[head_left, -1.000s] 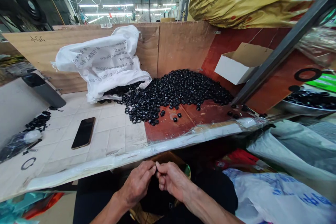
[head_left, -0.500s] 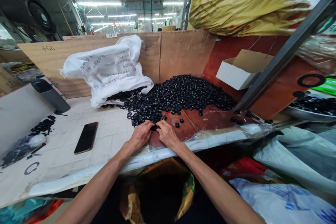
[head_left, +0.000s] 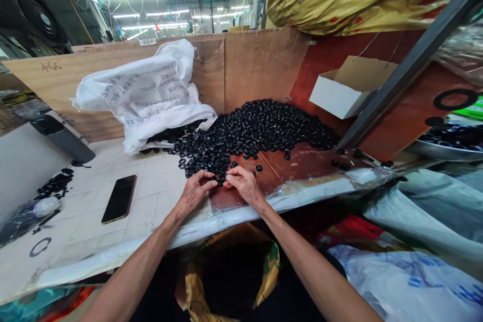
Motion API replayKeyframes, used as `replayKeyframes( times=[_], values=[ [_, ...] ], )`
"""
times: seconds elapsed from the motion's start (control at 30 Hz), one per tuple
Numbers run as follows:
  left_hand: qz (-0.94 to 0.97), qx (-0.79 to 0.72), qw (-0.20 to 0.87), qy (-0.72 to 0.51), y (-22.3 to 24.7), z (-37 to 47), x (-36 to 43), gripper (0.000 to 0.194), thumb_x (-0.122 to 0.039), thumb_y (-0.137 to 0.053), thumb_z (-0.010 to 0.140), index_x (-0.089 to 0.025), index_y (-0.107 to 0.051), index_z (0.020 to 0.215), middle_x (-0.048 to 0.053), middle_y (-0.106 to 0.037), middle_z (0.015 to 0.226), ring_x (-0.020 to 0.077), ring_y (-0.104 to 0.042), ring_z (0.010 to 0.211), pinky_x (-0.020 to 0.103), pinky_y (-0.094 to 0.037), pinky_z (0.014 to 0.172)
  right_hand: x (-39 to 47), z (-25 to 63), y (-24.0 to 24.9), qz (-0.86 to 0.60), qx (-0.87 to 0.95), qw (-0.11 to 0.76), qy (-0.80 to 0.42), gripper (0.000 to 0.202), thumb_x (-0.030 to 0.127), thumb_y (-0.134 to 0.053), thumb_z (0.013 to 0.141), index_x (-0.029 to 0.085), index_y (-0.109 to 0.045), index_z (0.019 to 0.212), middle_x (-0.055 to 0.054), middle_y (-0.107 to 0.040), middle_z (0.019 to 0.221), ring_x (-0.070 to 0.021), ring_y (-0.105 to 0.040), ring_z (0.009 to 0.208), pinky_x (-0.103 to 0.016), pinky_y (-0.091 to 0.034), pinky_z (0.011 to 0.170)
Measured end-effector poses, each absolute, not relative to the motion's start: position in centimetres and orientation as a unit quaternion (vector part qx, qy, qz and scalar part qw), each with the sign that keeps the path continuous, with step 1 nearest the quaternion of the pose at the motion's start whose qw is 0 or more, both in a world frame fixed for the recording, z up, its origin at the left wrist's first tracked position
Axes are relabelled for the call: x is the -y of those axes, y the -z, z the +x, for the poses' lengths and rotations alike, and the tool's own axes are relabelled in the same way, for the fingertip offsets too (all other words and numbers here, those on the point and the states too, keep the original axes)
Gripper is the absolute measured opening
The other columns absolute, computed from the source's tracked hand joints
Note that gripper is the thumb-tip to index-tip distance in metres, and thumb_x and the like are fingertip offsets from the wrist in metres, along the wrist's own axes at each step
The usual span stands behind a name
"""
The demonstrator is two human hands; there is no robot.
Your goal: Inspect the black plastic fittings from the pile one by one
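Note:
A large heap of small, shiny black plastic caps [head_left: 264,128] spreads over the red-brown board, with a few loose ones at its front edge. My left hand [head_left: 196,191] is at the near edge of the heap, its thumb and curled forefinger pinching at a small black cap. Just to its right, my right hand [head_left: 243,186] has thumb and fingertips drawn together in a pinch. Whatever is between those fingertips is too small to make out. The fingertips of both hands face each other, a short gap apart, with black caps between and behind them.
A white woven sack [head_left: 151,93] lies tipped at the heap's left side. A phone [head_left: 118,199] and a grey bottle [head_left: 62,138] are on the left. On the right, a cardboard box [head_left: 347,90] hangs beside a slanted metal post [head_left: 400,65]. An open yellow bag [head_left: 194,282] sits below the table edge.
My hands have drawn slightly apart from where their fingertips met, and their fingers have loosened a little. The whole view has shifted a little; the heap looks much the same.

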State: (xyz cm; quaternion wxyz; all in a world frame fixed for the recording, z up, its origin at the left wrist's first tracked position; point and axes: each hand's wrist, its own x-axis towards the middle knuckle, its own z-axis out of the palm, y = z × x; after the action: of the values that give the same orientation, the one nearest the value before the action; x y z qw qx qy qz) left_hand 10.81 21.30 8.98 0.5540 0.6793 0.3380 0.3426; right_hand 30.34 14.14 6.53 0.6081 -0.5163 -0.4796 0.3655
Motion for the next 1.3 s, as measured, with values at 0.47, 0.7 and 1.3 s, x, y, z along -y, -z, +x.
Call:
replayKeyframes(
  times=[0.47,0.7,1.3],
  values=[
    [0.719,-0.301,0.508,-0.366,-9.2,11.2,-20.0,0.032,-0.037,-0.084,0.077,-0.019,-0.077,0.103,0.006,-0.074,0.11,0.0213,-0.068,0.101,0.036,-0.054,0.095,-13.3,29.8,-7.2,-0.491,0.558,0.608,-0.28,0.025,0.031,-0.071,0.082,0.019,-0.071,0.104,-0.005,-0.072,0.093,-0.0155,-0.068,0.073,-0.028,-0.059,0.07],
    [0.743,-0.279,0.474,-0.382,-8.7,11.2,-19.8,0.023,-0.029,-0.079,0.083,-0.019,-0.074,0.104,0.005,-0.073,0.104,0.0185,-0.068,0.094,0.032,-0.055,0.088,-12.9,29.6,-7.7,-0.487,0.594,0.597,-0.231,0.017,0.034,-0.069,0.088,0.019,-0.075,0.096,-0.008,-0.071,0.095,-0.0175,-0.069,0.075,-0.028,-0.057,0.067],
    [0.774,-0.248,0.429,-0.395,-8.9,11.0,-19.7,0.018,-0.026,-0.075,0.087,-0.019,-0.073,0.104,0.006,-0.072,0.104,0.0193,-0.068,0.098,0.034,-0.054,0.094,-12.3,29.2,-8.0,-0.569,0.627,0.516,-0.133,0.038,0.041,-0.054,0.1,0.02,-0.064,0.069,0.001,-0.056,0.057,-0.0136,-0.051,0.053,-0.027,-0.042,0.059]
  ],
)
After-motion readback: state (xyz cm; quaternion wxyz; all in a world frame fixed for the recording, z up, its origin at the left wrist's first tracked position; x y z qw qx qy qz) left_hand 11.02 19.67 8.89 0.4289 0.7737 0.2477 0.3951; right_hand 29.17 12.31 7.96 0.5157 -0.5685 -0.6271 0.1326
